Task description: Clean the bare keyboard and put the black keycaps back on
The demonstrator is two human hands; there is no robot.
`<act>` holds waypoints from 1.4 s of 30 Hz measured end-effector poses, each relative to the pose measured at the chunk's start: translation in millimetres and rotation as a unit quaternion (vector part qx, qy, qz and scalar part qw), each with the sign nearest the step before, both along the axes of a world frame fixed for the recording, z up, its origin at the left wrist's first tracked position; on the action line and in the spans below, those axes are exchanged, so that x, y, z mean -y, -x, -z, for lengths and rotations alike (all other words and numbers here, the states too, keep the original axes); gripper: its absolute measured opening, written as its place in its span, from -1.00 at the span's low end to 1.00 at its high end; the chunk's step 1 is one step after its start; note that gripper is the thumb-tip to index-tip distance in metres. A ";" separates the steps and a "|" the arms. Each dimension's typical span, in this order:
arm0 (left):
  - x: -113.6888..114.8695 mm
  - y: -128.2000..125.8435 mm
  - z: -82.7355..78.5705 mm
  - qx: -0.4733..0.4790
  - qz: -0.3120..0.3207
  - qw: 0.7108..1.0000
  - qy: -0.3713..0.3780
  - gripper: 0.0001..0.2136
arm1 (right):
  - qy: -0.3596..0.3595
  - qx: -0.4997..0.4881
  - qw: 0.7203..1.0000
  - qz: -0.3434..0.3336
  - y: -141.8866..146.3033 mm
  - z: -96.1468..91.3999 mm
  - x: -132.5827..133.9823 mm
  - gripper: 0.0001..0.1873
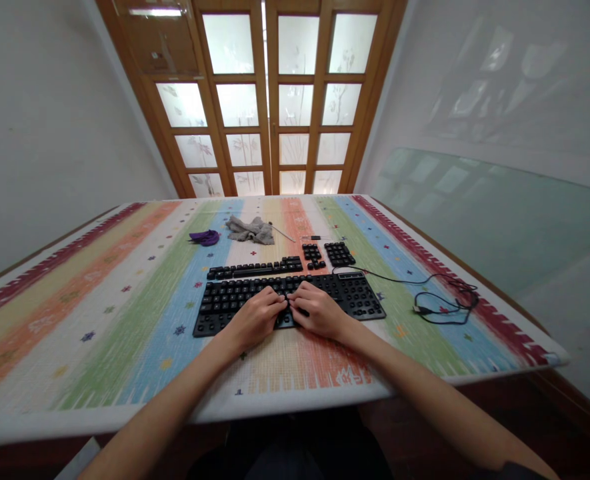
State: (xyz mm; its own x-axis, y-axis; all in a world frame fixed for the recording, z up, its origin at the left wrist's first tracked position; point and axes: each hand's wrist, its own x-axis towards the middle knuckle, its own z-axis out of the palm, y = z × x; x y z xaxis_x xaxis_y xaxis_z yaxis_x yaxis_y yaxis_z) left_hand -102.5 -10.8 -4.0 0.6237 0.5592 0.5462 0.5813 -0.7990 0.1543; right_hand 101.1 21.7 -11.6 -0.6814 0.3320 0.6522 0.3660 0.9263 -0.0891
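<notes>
A black keyboard (225, 296) lies flat on the table in front of me. Keycaps cover its left part; toward the right end the caps are off and bare key posts show. My left hand (259, 312) and my right hand (319, 311) meet over its right-of-middle keys. Both have curled fingers with the tips pressed together, and anything pinched in them is hidden. Loose black keycaps lie behind the keyboard: a long group (255, 269), a small block (312, 252) and a number-pad block (339, 253).
A cable (442, 322) with a USB plug lies coiled at the right. Farther back are a grey cloth (251, 231), a purple cloth-like item (205, 237), a thin rod (283, 233) and a slim tool with a dark handle (315, 238). The striped tablecloth (139, 320) covers the table.
</notes>
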 end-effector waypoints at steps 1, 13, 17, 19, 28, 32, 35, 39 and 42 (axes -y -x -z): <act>0.4 -0.4 0.5 -0.008 -0.005 1.000 -0.002 -0.79 | -0.011 0.010 1.000 0.007 0.7 0.0 0.6 -0.79; -1.5 0.7 3.7 0.065 -0.016 0.998 -0.014 -0.83 | -0.006 0.040 0.999 0.029 4.7 -1.0 3.5 -0.77; 0.1 -0.4 1.3 0.080 -0.018 0.997 -0.016 -0.84 | 0.034 0.000 0.999 -0.003 0.7 -7.8 -0.5 -0.80; 0.4 -0.3 0.6 0.086 -0.021 0.996 -0.007 -0.85 | 0.050 -0.028 0.998 0.001 -1.6 -12.6 -7.9 -0.80; -0.7 1.5 1.9 0.070 -0.021 0.997 0.005 -0.86 | 0.107 0.016 0.988 0.112 -0.9 -23.4 -97.8 -0.88; -0.9 0.6 5.2 0.046 -0.028 0.999 -0.003 -0.84 | 0.159 0.090 0.976 0.115 8.9 -26.7 -131.8 -0.87; 0.0 0.3 6.8 0.021 -0.033 0.999 0.000 -0.82 | 0.194 0.126 0.964 0.132 15.1 -26.6 -144.5 -0.86; 1.2 0.6 5.9 0.010 -0.033 0.999 0.008 -0.82 | 0.207 0.131 0.959 0.143 19.5 -23.0 -152.2 -0.85; 0.6 1.2 4.9 0.032 -0.028 0.999 0.021 -0.83 | 0.215 0.130 0.957 0.145 20.7 -21.4 -154.7 -0.87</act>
